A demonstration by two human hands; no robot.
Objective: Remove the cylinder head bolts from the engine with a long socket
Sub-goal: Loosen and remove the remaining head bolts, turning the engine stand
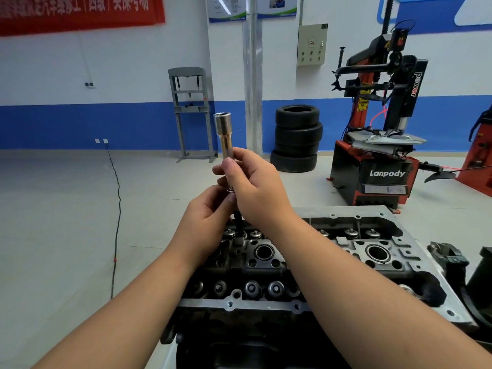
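The long socket (224, 141) stands upright above the engine (300, 265), a polished chrome tube (wider at its open top); the right hand (254, 186) grips its lower part, the left hand (206, 222) pinches a dark bolt (237, 218) beneath it. Below lies rough grey cast metal with round bores; bare floor (66, 222) spreads leftward.

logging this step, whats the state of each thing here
long socket: upright, lifted above the engine
bolt: shank hanging below the socket
right hand: grips the socket
left hand: pinches at the socket's lower end
cylinder head: cover off, valve springs exposed
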